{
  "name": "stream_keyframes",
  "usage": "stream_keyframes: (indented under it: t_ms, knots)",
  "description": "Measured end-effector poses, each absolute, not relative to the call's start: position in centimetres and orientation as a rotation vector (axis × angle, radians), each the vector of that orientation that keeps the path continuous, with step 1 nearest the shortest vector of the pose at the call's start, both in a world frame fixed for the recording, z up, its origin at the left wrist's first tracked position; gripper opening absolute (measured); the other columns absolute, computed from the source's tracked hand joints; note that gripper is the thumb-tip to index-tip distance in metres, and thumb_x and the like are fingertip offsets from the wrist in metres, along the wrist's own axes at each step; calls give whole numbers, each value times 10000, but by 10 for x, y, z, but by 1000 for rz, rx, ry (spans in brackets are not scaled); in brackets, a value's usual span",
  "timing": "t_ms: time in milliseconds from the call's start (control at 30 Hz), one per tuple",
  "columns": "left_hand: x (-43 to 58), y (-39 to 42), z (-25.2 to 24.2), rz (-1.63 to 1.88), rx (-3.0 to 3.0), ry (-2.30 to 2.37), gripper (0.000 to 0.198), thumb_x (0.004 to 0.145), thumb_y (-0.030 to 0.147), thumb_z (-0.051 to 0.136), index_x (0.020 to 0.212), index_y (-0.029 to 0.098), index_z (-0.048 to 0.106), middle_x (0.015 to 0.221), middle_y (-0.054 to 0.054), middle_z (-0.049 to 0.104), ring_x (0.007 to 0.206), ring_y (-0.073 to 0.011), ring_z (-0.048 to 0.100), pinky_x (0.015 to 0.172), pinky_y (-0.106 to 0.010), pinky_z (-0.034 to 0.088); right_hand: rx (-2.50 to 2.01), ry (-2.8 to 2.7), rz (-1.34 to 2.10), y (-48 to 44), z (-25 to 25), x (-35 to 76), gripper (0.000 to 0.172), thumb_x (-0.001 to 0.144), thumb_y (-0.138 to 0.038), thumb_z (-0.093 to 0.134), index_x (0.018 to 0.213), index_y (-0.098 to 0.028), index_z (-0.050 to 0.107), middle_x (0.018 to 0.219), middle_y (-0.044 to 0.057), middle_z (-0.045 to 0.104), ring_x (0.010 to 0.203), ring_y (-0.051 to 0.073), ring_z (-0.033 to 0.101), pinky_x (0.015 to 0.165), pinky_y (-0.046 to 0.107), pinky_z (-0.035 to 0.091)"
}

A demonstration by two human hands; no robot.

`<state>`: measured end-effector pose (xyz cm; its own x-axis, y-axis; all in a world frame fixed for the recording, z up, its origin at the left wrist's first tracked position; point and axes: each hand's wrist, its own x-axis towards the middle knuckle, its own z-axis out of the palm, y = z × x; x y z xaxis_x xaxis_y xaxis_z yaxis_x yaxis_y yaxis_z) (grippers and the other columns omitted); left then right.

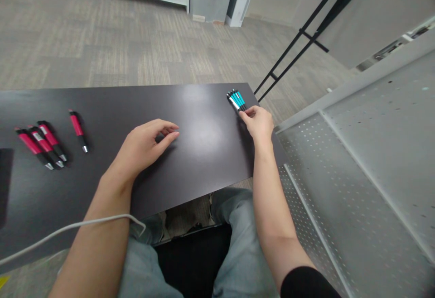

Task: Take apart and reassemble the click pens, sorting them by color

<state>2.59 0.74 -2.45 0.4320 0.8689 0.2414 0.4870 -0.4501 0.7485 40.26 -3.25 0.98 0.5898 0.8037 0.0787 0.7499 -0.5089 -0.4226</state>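
Above the table (200,166), the left hand (146,143) is held with thumb and curved fingers parted. Near its far right corner, the right hand (260,123) is set against the teal pens (237,98), fingers bunched; whether they are pinched cannot be told.

And the right hand (260,123) masks the near ends of the blue pens (237,100) by the surface's (200,157) far right corner; picture's left edge slices a dark panel (4,187)!

Tabletop (204,153) smooth, satin sheen; red pens (77,125) plastic-looking, tips (85,149) shiny, metallic; trousers (244,243) matt denim.
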Motion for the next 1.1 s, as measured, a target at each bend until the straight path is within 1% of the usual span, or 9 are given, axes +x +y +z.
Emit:
stream_keyframes:
  t_ms: [300,467,567,667,800,900,1000,1067,1100]
  knots:
    - [28,8,-26,844,2084,1140,345,1075,729,792,1091,412,927,1056,-63,939,948,-397,874,882,-515,657,-2431,-1257,167,-28,4,401,111,1129,-377,854,1092,-283,898,1355,124,940,1276,409,861,1091,514,669]
    - [28,7,-25,852,2075,1135,351,1066,737,799,1089,411,929,1059,-72,933,950,-409,874,888,-526,666,-2391,-1249,179,-26,1,404,102,1106,-352,861,1029,-289,842,1307,115,942,1246,389,863,1069,500,668]
    - [29,6,-25,847,2069,1141,355,1067,735,787,1083,408,925,1058,-77,933,954,-411,875,852,-520,646,-2363,-1238,191,-27,0,404,97,1087,-338,855,1012,-293,811,1275,101,943,1230,373,863,1063,489,663]
    - [29,6,-25,847,2065,1133,328,1067,704,786,1081,407,925,1054,-76,933,956,-409,878,857,-523,649,-2337,-1231,155,-27,-1,406,109,1095,-383,837,1033,-297,810,1276,102,950,1217,377,861,1064,493,655]
    - [30,7,-26,839,2071,1129,272,1068,640,800,1078,400,928,1076,-81,947,948,-403,882,891,-539,683,-2279,-1219,120,-29,0,408,184,1117,-471,790,1064,-299,825,1261,120,962,1162,380,861,1036,487,638]
    - [32,4,-25,833,2091,1105,212,1088,545,784,1104,381,918,1123,-87,955,980,-388,890,948,-552,701,-2194,-1208,141,-29,5,403,174,1071,-452,788,1033,-286,824,1146,123,957,1024,337,835,986,454,609]
    - [30,4,-21,757,2141,1142,157,1139,418,773,1150,349,913,1198,-92,953,1031,-351,888,1037,-536,708,-2017,-1241,172,-27,11,388,169,961,-442,799,975,-274,815,938,104,896,811,280,753,846,421,560]
    - [23,7,-17,768,2131,1284,130,1142,346,795,1183,304,912,1187,-98,942,1002,-330,866,1023,-517,694,-1936,-1287,198,-25,15,373,156,846,-431,795,899,-285,785,843,76,839,747,267,725,805,419,559]
    - [17,9,-15,791,2105,1375,132,1148,323,800,1217,291,907,1192,-91,939,1003,-317,853,1026,-502,687,-1900,-1321,216,-24,17,364,179,812,-460,786,871,-292,773,802,67,810,735,272,721,800,426,566]
